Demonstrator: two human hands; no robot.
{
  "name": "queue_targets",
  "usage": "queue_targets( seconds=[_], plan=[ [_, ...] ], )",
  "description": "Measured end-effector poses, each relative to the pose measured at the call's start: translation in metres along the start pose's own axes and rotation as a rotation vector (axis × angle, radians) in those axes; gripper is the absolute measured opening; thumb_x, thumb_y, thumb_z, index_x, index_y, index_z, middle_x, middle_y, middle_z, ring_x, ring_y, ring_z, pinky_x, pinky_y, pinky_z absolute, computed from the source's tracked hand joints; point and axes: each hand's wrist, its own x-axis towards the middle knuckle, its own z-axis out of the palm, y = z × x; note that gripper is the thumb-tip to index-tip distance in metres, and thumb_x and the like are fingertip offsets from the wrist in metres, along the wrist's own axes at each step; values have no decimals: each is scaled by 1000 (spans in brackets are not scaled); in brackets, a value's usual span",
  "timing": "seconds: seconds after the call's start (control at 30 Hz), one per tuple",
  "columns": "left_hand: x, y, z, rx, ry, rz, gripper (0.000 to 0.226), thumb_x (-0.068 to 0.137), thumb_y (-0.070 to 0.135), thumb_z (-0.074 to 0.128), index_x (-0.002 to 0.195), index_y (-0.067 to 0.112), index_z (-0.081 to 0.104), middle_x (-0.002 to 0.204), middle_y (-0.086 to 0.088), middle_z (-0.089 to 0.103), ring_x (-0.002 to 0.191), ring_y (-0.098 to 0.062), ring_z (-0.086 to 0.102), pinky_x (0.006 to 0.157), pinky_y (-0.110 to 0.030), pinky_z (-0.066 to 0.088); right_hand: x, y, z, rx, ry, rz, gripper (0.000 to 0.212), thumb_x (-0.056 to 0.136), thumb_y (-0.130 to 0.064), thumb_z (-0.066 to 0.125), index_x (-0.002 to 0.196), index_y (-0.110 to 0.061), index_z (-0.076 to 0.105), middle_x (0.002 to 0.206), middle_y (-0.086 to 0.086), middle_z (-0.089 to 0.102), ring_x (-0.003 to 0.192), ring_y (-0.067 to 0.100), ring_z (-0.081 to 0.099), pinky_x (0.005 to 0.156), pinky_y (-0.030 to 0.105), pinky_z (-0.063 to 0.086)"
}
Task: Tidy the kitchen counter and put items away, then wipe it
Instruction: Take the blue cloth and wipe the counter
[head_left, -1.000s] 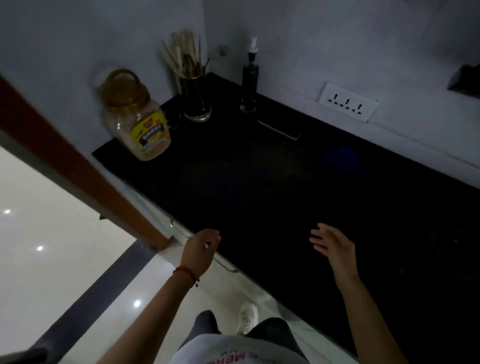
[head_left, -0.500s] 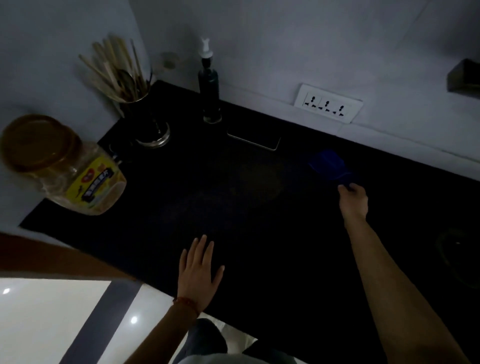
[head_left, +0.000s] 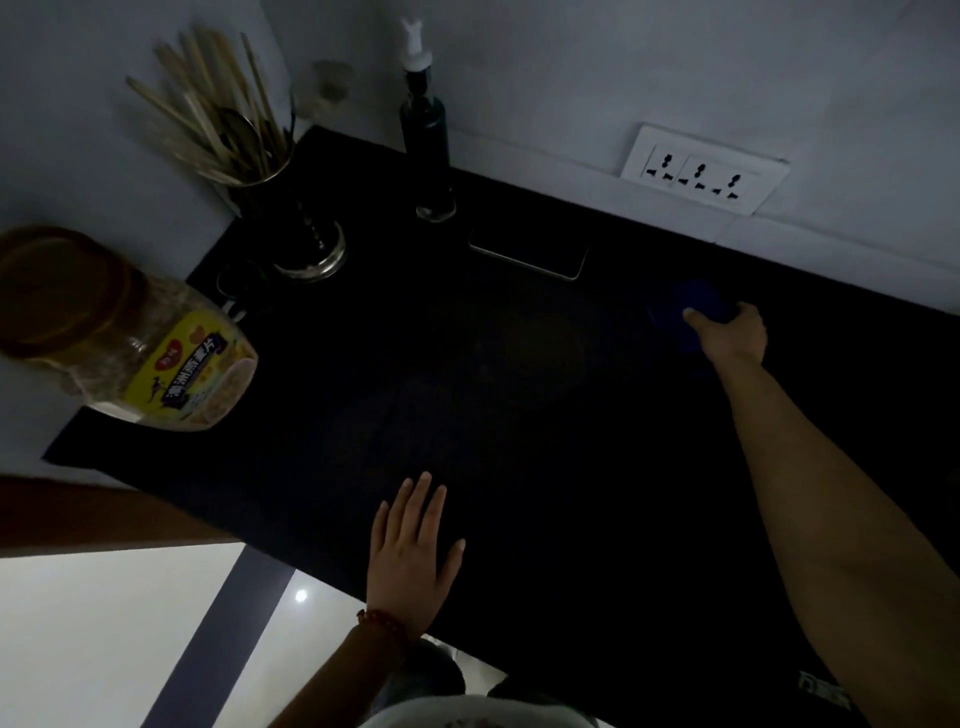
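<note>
1. Left hand (head_left: 410, 551): laid flat, fingers straight, at the near edge of the dark surface (head_left: 519, 441).
2. Right hand (head_left: 730, 332): fingers curled over a blue cloth (head_left: 691, 306) near the far edge.
3. Jar (head_left: 130, 332): left edge.
4. Utensil holder (head_left: 291, 218), pump bottle (head_left: 426, 140): far left corner.
5. Phone (head_left: 527, 254): lying flat just beside the bottle.

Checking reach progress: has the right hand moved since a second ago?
Yes. The right hand went from the counter's near edge toward the wall socket, onto the blue cloth.
</note>
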Motion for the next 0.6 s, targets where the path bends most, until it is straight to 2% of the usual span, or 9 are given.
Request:
queue_targets(
  seconds=[0.1,0.3,0.43,0.53,0.6],
  plan=[
    [0,1,-1,-4,-8,-7,59,86,49,30,125,11,54,134,-12,55,124,-31,51,101,-48,35,-16,2,1,46,-48,36,69,77,-37,71,129,1,46,127,21,56,108,33,57,80,28,47],
    [1,-3,-2,-3,-13,28,59,78,45,39,121,10,57,131,-14,58,121,-33,54,97,-48,39,-74,23,3,49,-28,18,50,76,-40,70,109,-3,62,107,18,67,79,21,57,67,28,48],
    [2,-7,-5,-17,-19,85,56,77,43,41,119,11,59,130,-19,56,120,-37,53,94,-53,43,-126,56,-1,74,143,55,50,76,-38,71,112,-5,60,105,16,67,77,19,54,64,27,43],
    [5,-5,-2,-60,10,144,48,76,28,65,119,10,59,134,-22,51,125,-40,47,99,-57,40,-168,88,-14,136,233,148,52,78,-36,70,117,-6,57,108,14,64,88,26,60,68,30,44],
    [7,2,-1,-102,-3,213,49,75,19,72,121,10,58,137,-22,47,129,-40,42,103,-56,37,-199,116,-30,262,262,220,52,79,-34,69,120,-7,54,105,14,63,92,29,62,70,35,50]
  ],
)
